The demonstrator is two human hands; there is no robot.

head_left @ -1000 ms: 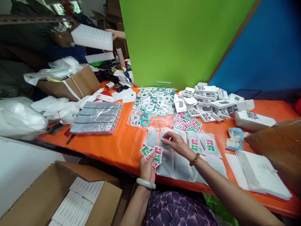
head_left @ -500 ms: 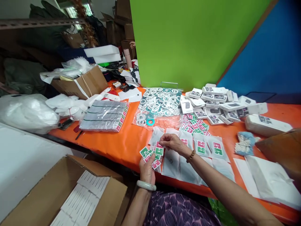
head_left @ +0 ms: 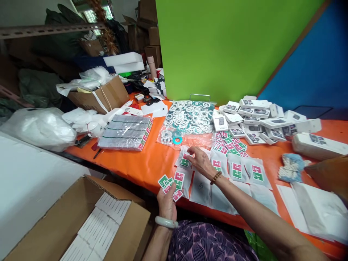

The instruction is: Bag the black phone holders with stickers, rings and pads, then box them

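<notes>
Several pink-and-green printed cards [head_left: 178, 180] are fanned out in my left hand [head_left: 166, 202], its thumb pressed over them. Over the far row of white pouches, my right hand [head_left: 200, 162] hovers with its fingers apart and slightly curled. Its thumb and fingertips are right beside a card [head_left: 185, 160] lying on the leftmost pouch. To the right, similar cards lie on other pouches, among them one card [head_left: 236, 171] on a pouch in the same row. A nearer row of pouches [head_left: 200, 186] overlaps these, with no cards visible on it.
Behind the pouches lie a loose pile of cards [head_left: 230, 143], a bag of white rings [head_left: 190, 117] and small white boxes [head_left: 254, 121]. A wrapped stack [head_left: 123, 132] sits to the left. At front left stands an open carton [head_left: 136, 224] with white items inside.
My right hand has moved away from the cards in my left hand to the leftmost far pouch, where a card now lies. My left hand has dropped slightly, still holding cards.
</notes>
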